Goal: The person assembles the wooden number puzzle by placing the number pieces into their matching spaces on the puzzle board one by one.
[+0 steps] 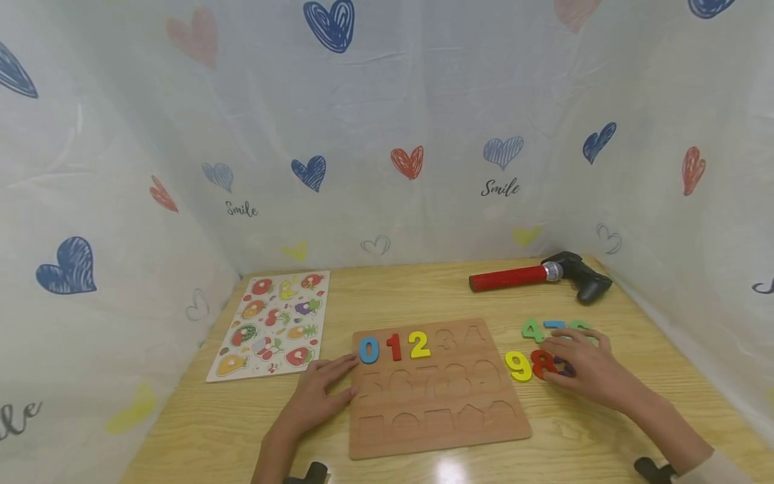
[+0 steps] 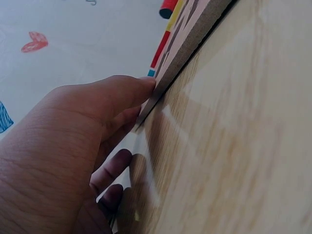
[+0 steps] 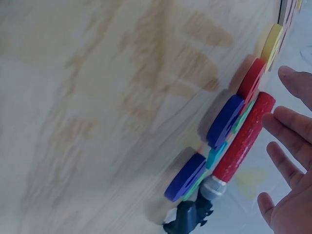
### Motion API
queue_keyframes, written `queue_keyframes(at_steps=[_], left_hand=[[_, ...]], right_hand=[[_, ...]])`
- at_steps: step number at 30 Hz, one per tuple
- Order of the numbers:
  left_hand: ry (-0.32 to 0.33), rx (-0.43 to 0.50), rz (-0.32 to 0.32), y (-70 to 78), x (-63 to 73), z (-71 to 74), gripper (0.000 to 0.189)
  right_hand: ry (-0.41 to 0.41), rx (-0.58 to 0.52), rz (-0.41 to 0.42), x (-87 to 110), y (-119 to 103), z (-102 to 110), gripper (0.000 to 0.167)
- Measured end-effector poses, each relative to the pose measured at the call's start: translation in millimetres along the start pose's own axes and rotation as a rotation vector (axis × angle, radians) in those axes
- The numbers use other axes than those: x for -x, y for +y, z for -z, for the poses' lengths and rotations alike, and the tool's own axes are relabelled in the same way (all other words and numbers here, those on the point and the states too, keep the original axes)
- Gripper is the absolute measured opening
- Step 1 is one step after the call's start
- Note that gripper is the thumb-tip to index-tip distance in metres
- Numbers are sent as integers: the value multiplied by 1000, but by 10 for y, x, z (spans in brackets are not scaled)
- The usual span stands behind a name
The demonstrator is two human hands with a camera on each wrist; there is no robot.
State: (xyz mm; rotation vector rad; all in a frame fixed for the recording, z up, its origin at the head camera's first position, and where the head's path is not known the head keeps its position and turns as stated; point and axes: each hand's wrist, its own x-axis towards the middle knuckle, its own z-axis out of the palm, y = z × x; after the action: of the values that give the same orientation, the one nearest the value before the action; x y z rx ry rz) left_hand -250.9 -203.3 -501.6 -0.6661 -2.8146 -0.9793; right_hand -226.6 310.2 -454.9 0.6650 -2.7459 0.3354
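Observation:
A wooden number board (image 1: 441,440) has a blue 0 (image 1: 369,350), a red 1 (image 1: 394,347) and a yellow 2 (image 1: 419,344) in its top row; its other recesses show bare outlines. My left hand (image 1: 317,396) rests with its fingertips at the board's left edge, seen up close in the left wrist view. Over loose numbers on the right hovers my right hand (image 1: 583,370), fingers spread and holding nothing. Beneath or beside it lie a yellow 9 (image 1: 518,366), a red 8 (image 1: 543,364), purple pieces (image 3: 225,121), a green 4 (image 1: 532,330) and a partly covered blue piece (image 1: 554,324).
A fruit picture board (image 1: 279,323) lies at the table's back left. Toward the back right is a red cylinder (image 1: 510,277) with a silver end, against a black game controller (image 1: 580,277). White sheeting (image 1: 363,222) printed with hearts surrounds the table.

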Motion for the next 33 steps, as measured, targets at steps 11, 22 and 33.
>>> queue_keyframes(at_steps=[11, 22, 33], left_hand=[[-2, 9, 0, -14, -7, -6, 50], [-6, 4, 7, -1, -5, -8, 50], [-1, -10, 6, -20, -4, -16, 50]], right_hand=[[-26, -3, -54, 123, 179, 14, 45], [-97, -12, -122, 202, 297, 13, 44], [-97, -14, -102, 213, 325, 6, 42]])
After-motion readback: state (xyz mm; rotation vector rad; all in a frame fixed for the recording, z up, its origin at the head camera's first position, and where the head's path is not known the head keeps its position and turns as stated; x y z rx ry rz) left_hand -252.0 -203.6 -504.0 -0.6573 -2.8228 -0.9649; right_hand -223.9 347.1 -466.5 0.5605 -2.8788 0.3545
